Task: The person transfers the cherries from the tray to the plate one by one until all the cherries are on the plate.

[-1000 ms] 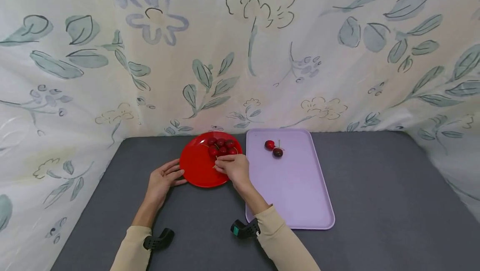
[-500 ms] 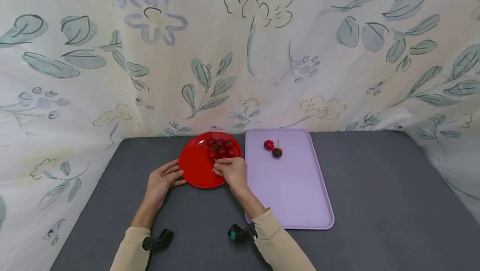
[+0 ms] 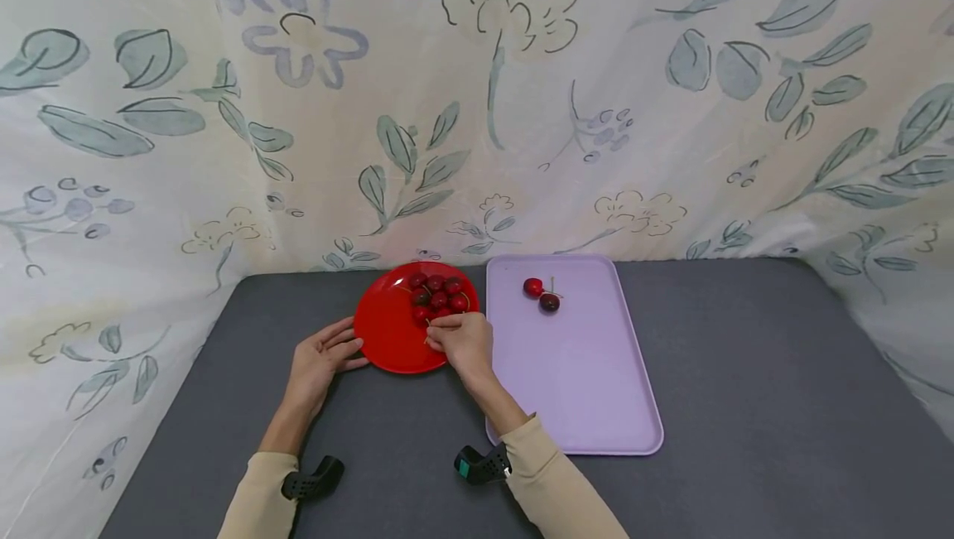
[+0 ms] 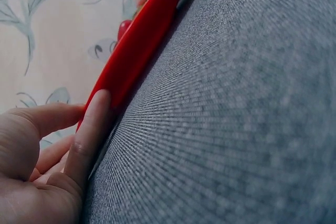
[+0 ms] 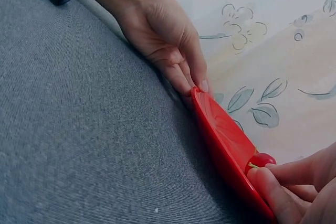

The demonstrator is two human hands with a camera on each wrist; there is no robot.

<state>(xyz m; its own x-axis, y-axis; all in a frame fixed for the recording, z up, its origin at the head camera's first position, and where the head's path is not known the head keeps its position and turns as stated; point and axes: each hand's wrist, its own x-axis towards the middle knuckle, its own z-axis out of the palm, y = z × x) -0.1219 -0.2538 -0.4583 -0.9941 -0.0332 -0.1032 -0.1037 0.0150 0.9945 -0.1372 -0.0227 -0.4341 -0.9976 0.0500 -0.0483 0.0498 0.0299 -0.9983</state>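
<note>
A round red plate (image 3: 391, 336) carries several dark red cherries (image 3: 438, 283) heaped toward its back right. My left hand (image 3: 316, 361) grips the plate's left rim between thumb and fingers, as the left wrist view (image 4: 47, 156) confirms up close. Over the right part of the plate, my right hand (image 3: 465, 346) pinches a thin stem between thumb and forefinger. In the right wrist view a red cherry (image 5: 262, 159) sits right at those fingertips; the fingers partly hide it and the stem. Other cherries behind the right hand are partly covered in the head view.
Just right of the plate lies a lilac rectangular tray (image 3: 574, 390), with two stemmed cherries (image 3: 541, 295) near its back edge. Everything rests on a dark grey cloth-covered table (image 3: 745, 373). A flowered curtain (image 3: 522, 108) rises along the table's back edge.
My right hand has shifted slightly left and toward me over the plate, then stayed nearly still, its pinch kept. The left hand keeps its grip on the rim; cherries on the tray are unchanged.
</note>
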